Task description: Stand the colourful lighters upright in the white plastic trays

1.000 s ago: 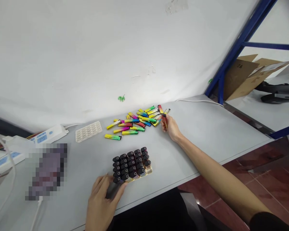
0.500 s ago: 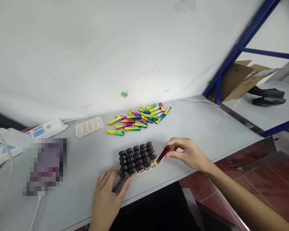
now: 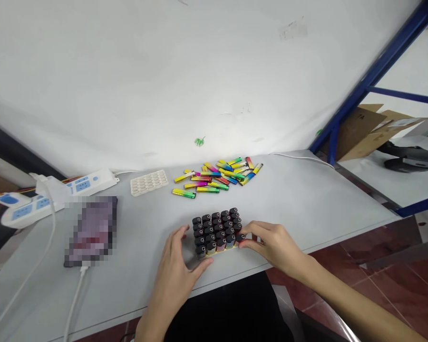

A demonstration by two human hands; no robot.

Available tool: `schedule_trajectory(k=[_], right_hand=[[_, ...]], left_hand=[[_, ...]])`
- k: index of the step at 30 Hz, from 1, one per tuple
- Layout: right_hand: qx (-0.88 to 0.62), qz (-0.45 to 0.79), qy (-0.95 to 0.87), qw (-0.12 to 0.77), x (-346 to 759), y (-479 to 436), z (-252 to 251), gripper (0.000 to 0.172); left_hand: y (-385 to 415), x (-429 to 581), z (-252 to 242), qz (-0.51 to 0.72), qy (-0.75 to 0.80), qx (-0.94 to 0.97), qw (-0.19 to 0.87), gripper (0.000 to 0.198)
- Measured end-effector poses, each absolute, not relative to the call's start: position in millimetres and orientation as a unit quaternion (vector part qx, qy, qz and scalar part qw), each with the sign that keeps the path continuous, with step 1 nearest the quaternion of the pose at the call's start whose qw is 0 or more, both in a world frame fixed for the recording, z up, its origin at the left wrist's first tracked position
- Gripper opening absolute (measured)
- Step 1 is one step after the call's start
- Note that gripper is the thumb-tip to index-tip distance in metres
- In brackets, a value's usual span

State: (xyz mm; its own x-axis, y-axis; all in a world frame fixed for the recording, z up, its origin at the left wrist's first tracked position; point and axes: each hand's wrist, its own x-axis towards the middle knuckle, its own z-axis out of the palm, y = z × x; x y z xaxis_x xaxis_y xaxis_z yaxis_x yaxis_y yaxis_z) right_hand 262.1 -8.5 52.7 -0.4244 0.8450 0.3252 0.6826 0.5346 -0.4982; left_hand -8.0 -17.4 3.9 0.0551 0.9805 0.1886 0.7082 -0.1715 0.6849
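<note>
Through the head camera I view a grey tabletop (image 3: 324,199) set against a white wall (image 3: 157,85). Near the centre, black-topped lighters (image 3: 219,227) stand upright in close rows in a cream tray (image 3: 225,250), its rim showing along the near side. My right hand (image 3: 277,243) pinches, between thumb and fingers, the corner lighter (image 3: 240,237) at the tray's near right corner; it is upright and in line with the near row, though I cannot tell whether it is fully seated. My left hand (image 3: 176,273) is unclenched, thumb and fingers spread about the tray's near left corner; whether they touch it I cannot make out. Farther off, loose multicoloured lighters (image 3: 207,189) lie in a heap near the wall, some across others. To their left lies a white moulded tray (image 3: 149,183) with oval pockets; farther left, a white power strip (image 3: 83,185). At far right stands an open cardboard box (image 3: 360,134).
</note>
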Motion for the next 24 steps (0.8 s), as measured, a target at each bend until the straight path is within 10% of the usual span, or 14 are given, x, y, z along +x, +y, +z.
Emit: schedule_trajectory(k=[13, 24], right_hand=[[-0.588, 0.201, -0.734, 0.275, 281, 45, 104, 0.055], [-0.420, 0.112, -0.891, 0.131, 131, 182, 93, 0.030]], left_hand=[[18, -12, 24, 0.214, 0.505, 0.771, 0.325, 0.110], [15, -78, 17, 0.243, 0.586, 0.727, 0.262, 0.106]])
